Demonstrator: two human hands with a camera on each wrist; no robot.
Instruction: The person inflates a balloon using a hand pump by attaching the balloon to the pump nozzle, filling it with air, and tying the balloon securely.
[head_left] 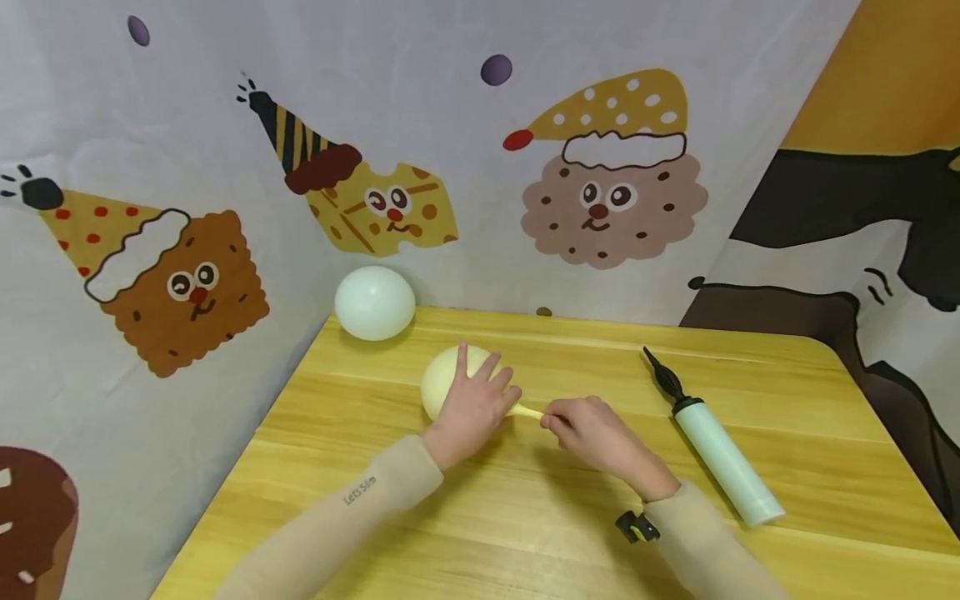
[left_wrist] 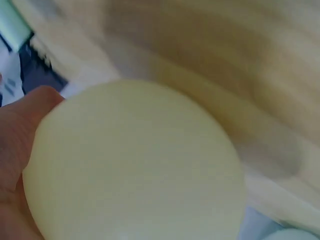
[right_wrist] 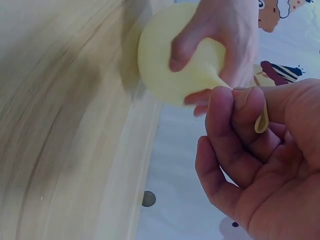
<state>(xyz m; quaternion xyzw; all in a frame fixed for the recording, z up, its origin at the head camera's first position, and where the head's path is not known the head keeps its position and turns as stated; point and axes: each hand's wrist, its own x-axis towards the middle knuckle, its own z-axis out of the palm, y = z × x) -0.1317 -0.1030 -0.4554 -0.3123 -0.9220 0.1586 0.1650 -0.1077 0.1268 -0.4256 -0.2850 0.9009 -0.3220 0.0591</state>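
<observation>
A round, inflated pale yellow balloon [head_left: 437, 388] is held above the wooden table. My left hand [head_left: 474, 410] grips its neck side, fingers spread over the top; the thumb and other fingers straddle the neck in the right wrist view. The stretched neck runs to my right hand [head_left: 596, 432], which pinches it between thumb and forefinger. A small loop of the balloon's mouth [right_wrist: 261, 123] pokes out past those fingertips. In the left wrist view the balloon [left_wrist: 135, 160] fills most of the picture and hides the left fingers.
At the table's [head_left: 337, 400] back left corner rests an inflated pale mint balloon [head_left: 375, 303]. A mint hand pump [head_left: 726, 462] with a black nozzle lies to the right, beside the right forearm. Cloth with cartoon prints [head_left: 420, 100] hangs behind and left of the table.
</observation>
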